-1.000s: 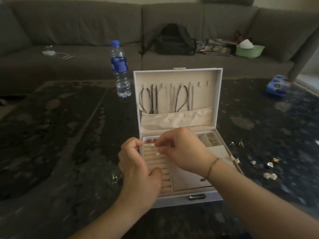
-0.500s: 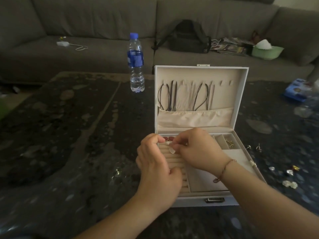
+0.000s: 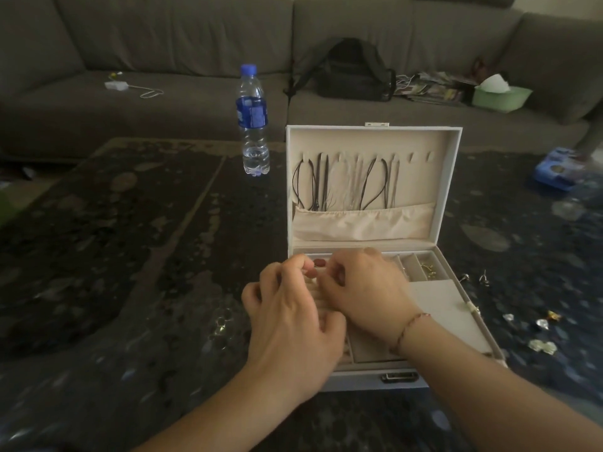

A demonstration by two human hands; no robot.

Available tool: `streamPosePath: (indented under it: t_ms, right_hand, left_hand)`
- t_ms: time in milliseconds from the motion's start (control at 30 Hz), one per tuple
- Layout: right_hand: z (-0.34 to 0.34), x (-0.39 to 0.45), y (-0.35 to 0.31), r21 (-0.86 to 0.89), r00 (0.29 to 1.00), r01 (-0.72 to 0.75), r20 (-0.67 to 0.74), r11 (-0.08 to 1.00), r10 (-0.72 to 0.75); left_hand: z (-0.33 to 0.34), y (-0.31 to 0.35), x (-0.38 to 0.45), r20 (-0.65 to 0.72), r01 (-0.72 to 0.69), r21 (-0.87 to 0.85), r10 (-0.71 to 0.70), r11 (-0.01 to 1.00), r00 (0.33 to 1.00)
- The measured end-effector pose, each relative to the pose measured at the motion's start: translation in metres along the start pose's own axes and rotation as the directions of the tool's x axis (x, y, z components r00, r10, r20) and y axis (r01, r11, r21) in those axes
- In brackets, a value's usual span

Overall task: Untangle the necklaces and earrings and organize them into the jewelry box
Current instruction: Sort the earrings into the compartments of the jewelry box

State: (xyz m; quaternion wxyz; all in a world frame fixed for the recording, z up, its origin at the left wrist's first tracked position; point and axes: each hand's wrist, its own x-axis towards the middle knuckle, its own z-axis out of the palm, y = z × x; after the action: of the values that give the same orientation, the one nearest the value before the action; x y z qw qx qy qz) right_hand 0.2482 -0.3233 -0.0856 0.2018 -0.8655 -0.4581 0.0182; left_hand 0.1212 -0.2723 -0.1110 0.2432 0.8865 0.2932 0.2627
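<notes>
The white jewelry box (image 3: 359, 382) stands open on the dark table, with several necklaces (image 3: 326, 181) hanging inside its lid. My left hand (image 3: 287, 324) and right hand (image 3: 368, 291) meet over the ring rolls at the tray's left side. The right hand's fingertips are curled and pinch a small pale earring, which is mostly hidden. The left hand's fingers curl right beside them, and what they hold is hidden. A red earring pair (image 3: 320, 263) sits just behind my fingers. Gold earrings (image 3: 430, 269) lie in the far right compartment.
Loose earrings lie on the table right of the box (image 3: 542, 346) and near its corner (image 3: 483, 278); clear ones lie to its left (image 3: 222, 325). A water bottle (image 3: 253, 125) stands behind. A blue box (image 3: 558, 171) sits far right. The sofa holds a backpack (image 3: 352, 73).
The pale earring, plainly seen in my right fingers before, is now covered by my curled fingers. Both hands have closed in together over the ring rolls. The camera has shifted a little.
</notes>
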Motion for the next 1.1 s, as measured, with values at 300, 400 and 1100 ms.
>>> streamPosePath:
  t_ms: [300, 400, 1100]
  right_hand:
    - [-0.057, 0.007, 0.034, 0.21, 0.988, -0.037, -0.138, 0.977, 0.067]
    - [-0.094, 0.001, 0.069, 0.36, 0.932, -0.101, -0.291, 0.927, 0.215]
    - [-0.07, -0.056, 0.178, -0.206, 0.956, -0.144, 0.224, 0.968, 0.19]
  left_hand:
    - [-0.009, 0.0, 0.007, 0.04, -0.003, 0.109, -0.002, 0.994, 0.999]
    - [-0.009, 0.0, 0.006, 0.045, -0.064, 0.142, 0.058, 0.988, 0.997]
    - [0.007, 0.004, -0.006, 0.051, -0.398, 0.019, 0.397, 0.917, 0.917]
